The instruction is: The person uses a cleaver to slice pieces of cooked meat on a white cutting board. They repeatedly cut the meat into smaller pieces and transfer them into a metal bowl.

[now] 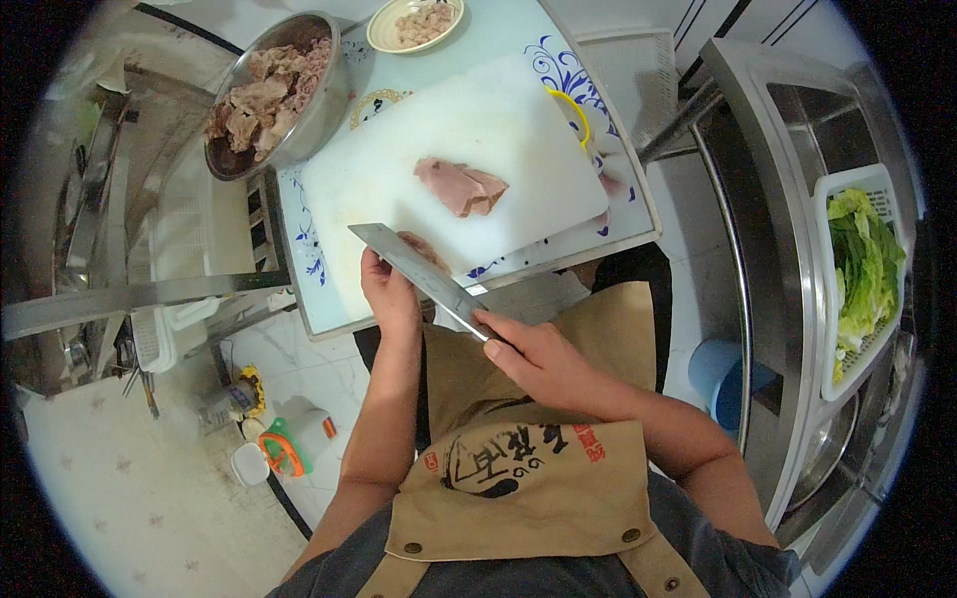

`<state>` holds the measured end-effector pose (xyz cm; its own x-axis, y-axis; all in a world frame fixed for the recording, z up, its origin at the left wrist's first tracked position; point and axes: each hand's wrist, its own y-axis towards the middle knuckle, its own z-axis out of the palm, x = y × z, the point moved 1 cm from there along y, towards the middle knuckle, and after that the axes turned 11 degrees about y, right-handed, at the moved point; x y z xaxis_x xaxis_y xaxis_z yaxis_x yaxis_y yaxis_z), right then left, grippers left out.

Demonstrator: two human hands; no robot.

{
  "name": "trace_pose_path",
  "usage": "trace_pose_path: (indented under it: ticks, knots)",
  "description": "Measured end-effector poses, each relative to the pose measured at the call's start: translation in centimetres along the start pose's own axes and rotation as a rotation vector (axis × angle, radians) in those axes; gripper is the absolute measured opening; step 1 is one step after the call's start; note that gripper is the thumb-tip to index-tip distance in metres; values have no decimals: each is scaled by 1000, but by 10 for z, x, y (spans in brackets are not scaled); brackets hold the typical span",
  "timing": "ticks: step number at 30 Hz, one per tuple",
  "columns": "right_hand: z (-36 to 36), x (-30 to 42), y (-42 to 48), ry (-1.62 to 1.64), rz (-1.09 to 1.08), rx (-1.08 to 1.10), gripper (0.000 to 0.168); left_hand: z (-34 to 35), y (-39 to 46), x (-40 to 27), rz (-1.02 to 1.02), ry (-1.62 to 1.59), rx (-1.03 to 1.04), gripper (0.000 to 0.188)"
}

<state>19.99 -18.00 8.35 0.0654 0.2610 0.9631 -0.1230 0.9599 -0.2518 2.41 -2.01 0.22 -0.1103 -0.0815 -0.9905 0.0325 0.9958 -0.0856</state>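
Observation:
My right hand (534, 351) grips the dark handle of a Chinese cleaver (434, 276). Its broad steel blade slants up to the left over the near edge of a white cutting board (359, 172). At the blade's far end is my left hand (390, 291), fingers curled close to the metal. The blade partly hides those fingertips, so whether they pinch anything is unclear. Just beyond the blade a small brownish-pink piece of meat (424, 250) shows in part. A larger pale pink chunk of meat (461, 187) lies alone near the middle of the board.
A steel bowl of meat pieces (340, 97) stands at the table's far left. Diced meat fills part of a cream dish (376, 41) at the back. To the right, leafy greens (867, 269) sit in a white basket (830, 366) by a steel sink unit (792, 247).

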Motion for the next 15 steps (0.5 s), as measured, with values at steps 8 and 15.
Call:
trace_pose_path:
  ticks: [8,15]
  knots:
    - [-16,8,4,-53,81,67,50,11,-6,1,-4,18,-100,9]
    - [-7,-11,5,-30,-41,21,47,15,-5,-3,-28,-8,-117,10]
